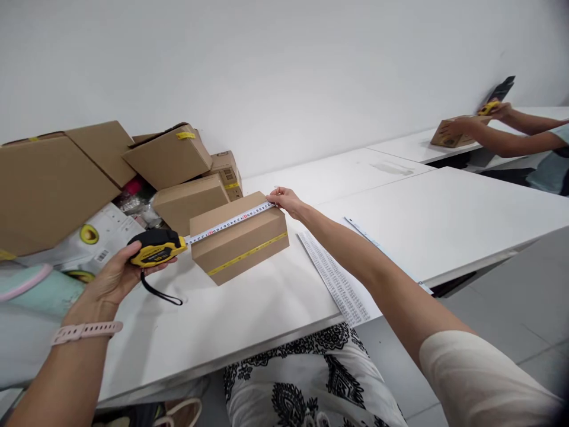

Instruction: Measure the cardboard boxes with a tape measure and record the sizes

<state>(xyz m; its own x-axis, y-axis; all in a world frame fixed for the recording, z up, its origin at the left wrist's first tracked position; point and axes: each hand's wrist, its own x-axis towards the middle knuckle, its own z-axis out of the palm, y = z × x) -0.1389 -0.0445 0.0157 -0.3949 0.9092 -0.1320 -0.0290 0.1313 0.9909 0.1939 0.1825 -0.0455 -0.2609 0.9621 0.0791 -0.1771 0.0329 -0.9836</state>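
My left hand (127, 267) is closed around a black and yellow tape measure (156, 248), held just off the left end of a closed cardboard box (242, 252). From its case the white blade (231, 222) runs out across the box's top to the far right edge. There the fingers of my right hand (284, 200) pinch the blade's end at the box's corner. A strip of yellow tape goes along the box's front side. A black wrist strap (160, 292) dangles from the tape measure.
Several cardboard boxes (166, 157) are piled at the left, beside a white avocado-print package (100, 237) and a mint-green item (44, 290). A printed sheet (335, 279) and a ruler-like strip (386, 255) lie to the right. Far right, another person's hands (462, 127) handle a box.
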